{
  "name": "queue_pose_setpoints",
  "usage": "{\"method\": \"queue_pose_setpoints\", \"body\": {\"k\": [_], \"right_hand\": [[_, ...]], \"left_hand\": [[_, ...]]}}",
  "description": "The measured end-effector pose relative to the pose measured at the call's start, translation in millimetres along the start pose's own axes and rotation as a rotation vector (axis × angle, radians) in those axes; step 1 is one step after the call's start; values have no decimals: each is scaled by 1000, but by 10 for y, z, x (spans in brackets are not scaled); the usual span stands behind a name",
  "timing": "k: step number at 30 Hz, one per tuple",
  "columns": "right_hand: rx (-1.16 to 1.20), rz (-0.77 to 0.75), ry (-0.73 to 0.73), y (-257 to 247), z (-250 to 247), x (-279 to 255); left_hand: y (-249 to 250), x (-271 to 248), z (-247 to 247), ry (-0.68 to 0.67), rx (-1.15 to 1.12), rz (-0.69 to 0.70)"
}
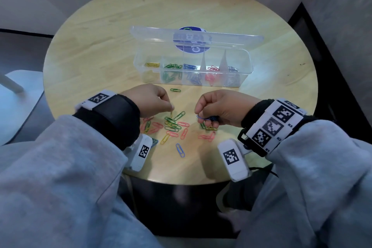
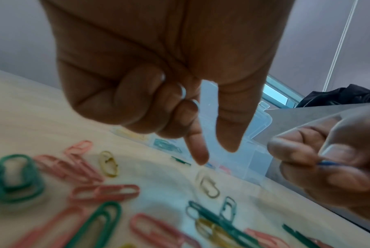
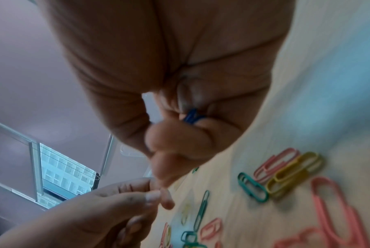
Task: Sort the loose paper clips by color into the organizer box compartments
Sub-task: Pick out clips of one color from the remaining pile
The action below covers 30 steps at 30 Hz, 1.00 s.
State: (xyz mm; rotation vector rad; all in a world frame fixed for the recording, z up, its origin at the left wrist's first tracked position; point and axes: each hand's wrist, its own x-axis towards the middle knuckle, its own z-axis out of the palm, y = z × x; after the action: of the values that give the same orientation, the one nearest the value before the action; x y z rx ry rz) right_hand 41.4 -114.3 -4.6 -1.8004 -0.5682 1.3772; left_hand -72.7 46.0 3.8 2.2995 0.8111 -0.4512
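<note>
Blue paper clips [image 1: 205,118] pinched and bunched in curled right hand [image 1: 218,107] — fingers closed round them. Yellow clip [image 1: 171,114] pinched upright at thumb and fingertip of left hand [image 1: 150,99], just above loose pile [image 1: 173,127] lying between and below both hands. Clear organizer box [image 1: 193,66] beyond the knuckles, lid up — clips sorted by colour in its compartments. Wooden table [image 1: 100,46] under all.
</note>
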Motion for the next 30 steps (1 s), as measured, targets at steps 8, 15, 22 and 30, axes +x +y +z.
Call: {"method": "queue_pose_setpoints", "body": {"k": [8, 15, 22, 30], "right_hand": [[-168, 35, -79, 0, 100, 2], [-643, 4, -84, -73, 351, -61], [-1007, 53, 34, -91, 618, -86], [-1095, 18, 40, -82, 706, 0]], "left_hand": [[-136, -231, -205, 17, 140, -21], [-147, -348, 63, -162, 393, -42], [-88, -303, 206, -167, 570, -118], [-83, -251, 253, -164, 541, -72]]}}
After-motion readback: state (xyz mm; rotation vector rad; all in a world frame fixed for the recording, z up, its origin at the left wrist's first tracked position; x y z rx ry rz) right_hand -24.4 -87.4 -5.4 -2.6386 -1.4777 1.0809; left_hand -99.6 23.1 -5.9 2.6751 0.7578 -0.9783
